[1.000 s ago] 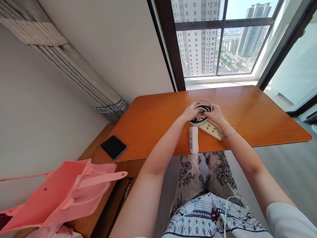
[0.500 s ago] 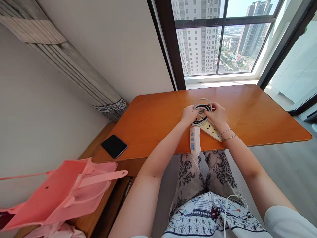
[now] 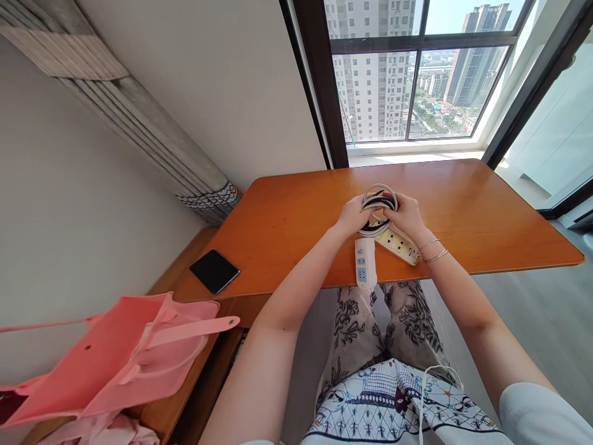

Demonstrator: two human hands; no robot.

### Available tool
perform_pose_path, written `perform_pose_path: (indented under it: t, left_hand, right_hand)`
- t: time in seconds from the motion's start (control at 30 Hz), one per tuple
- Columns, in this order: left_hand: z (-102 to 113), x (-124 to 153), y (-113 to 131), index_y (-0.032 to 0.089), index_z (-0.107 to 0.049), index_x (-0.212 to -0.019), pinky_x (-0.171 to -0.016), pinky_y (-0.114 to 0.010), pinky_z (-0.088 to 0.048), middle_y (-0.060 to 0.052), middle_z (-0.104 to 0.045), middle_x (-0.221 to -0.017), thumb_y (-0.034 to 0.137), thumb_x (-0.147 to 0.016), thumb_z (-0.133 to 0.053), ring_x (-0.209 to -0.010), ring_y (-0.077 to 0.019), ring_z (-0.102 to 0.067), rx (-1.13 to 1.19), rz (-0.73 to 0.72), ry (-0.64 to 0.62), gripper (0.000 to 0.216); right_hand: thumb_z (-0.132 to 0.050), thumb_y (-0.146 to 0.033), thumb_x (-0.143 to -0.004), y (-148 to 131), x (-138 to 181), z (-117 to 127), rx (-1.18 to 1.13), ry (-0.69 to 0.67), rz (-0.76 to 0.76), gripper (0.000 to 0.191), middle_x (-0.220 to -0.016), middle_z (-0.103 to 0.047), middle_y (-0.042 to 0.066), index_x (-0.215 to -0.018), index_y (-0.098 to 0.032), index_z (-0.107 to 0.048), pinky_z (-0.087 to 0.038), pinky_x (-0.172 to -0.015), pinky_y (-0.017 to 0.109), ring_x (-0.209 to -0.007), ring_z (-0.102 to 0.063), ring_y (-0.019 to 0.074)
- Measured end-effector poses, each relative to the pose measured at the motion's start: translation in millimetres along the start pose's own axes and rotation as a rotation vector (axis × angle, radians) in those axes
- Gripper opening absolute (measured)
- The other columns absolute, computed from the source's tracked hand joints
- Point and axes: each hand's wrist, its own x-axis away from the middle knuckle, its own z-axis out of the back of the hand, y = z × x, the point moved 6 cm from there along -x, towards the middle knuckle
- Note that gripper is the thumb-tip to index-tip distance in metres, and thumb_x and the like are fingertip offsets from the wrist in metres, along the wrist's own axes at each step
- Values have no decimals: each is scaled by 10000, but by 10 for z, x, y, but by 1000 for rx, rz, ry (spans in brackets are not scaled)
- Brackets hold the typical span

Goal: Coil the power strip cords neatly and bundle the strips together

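A coil of white and black cable [image 3: 373, 230] is held just above the wooden table [image 3: 287, 228]. My left hand [image 3: 354, 214] is closed on the coil's left side. On the opposite side, my right hand [image 3: 404, 214] grips the coil with thumb and fingers. Under the coil and my right wrist lies a cream power strip [image 3: 398, 245], its far end partly hidden. A smaller white power strip [image 3: 365, 262] points toward me at the table's near edge, close below the coil. Where the cables join the strips cannot be made out.
A black tablet or phone [image 3: 214, 272] lies at the table's left end. An open pink bag [image 3: 125, 358] stands at the lower left on a wooden surface. Beyond the table is a window [image 3: 417, 93]; a tied curtain [image 3: 152, 136] hangs left.
Both hands stay on the coil, with small finger shifts. The right hand has turned slightly, and the loops sit closer together between the hands.
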Motion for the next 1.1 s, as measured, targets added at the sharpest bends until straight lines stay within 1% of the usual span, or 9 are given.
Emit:
perform_pose_path:
  t: [0.1,0.2,0.27,0.43,0.57,0.63,0.73,0.9,1.1]
  left_hand:
    - [24,25,16,233,-704,-1286,-946,-353,-506,-63,-757,-1187,326,-878,-631,-1105,-265,-678,13,2,15,425]
    - [14,16,4,211,-766,-1110,-839,-328,-528,-61,-779,-1026,394,-858,-668,-975,-253,-698,27,53,-5,326]
    - [-15,-1,-23,195,-772,-990,-751,-313,-528,-57,-769,-915,443,-841,-685,-872,-240,-697,49,73,-30,302]
    - [-90,-11,-146,169,-729,-846,-711,-314,-541,-45,-714,-771,455,-833,-681,-755,-213,-679,119,158,-40,290]
    - [-68,1,-121,174,-739,-891,-929,-346,-535,-76,-727,-1003,349,-817,-686,-975,-225,-689,93,87,25,197]
    - [-65,8,-115,185,-735,-1001,-975,-355,-520,-71,-726,-1064,315,-814,-675,-1042,-229,-677,102,73,20,235]
    - [-81,10,-117,202,-691,-1104,-936,-344,-539,-40,-739,-1018,332,-808,-677,-1003,-217,-681,198,71,-28,323]
    - [-127,7,-61,162,-705,-956,-840,-312,-561,-48,-752,-917,404,-757,-744,-892,-204,-686,377,83,-151,315]
    - [-115,46,-32,142,-723,-914,-730,-302,-567,-58,-763,-861,444,-689,-830,-786,-197,-688,497,180,-152,391]
  right_hand:
    - [-639,-184,-690,49,17,-11,-37,3,21,441,-1017,-789,62,-1123,-196,-721,-578,-879,395,-947,-731,259]
    - [-653,-179,-679,85,66,24,-78,118,66,593,-1290,-707,128,-1272,-190,-634,-595,-873,391,-1089,-702,270]
    - [-646,-194,-689,102,92,33,-98,164,81,552,-1367,-657,155,-1240,-180,-648,-603,-851,377,-1122,-687,272]
    - [-652,-245,-699,140,76,-2,-139,85,53,499,-1112,-765,82,-1193,-189,-694,-600,-817,364,-894,-720,223]
    - [-692,-293,-689,203,52,-12,-86,39,8,398,-891,-774,41,-1071,-187,-720,-587,-750,348,-783,-704,208]
    - [-705,-319,-701,229,54,-24,-114,2,-17,362,-835,-764,30,-1036,-182,-722,-578,-718,335,-748,-699,200]
    - [-763,-379,-705,242,68,-43,-208,-92,-62,305,-799,-757,29,-931,-177,-726,-573,-692,325,-721,-695,194]
    - [-872,-538,-621,251,102,-63,-444,-235,-196,435,-736,-751,37,-808,-184,-702,-584,-627,337,-673,-702,210]
    - [-858,-652,-605,204,142,-60,-476,-201,-221,510,-705,-745,37,-764,-192,-704,-577,-584,322,-639,-689,203]
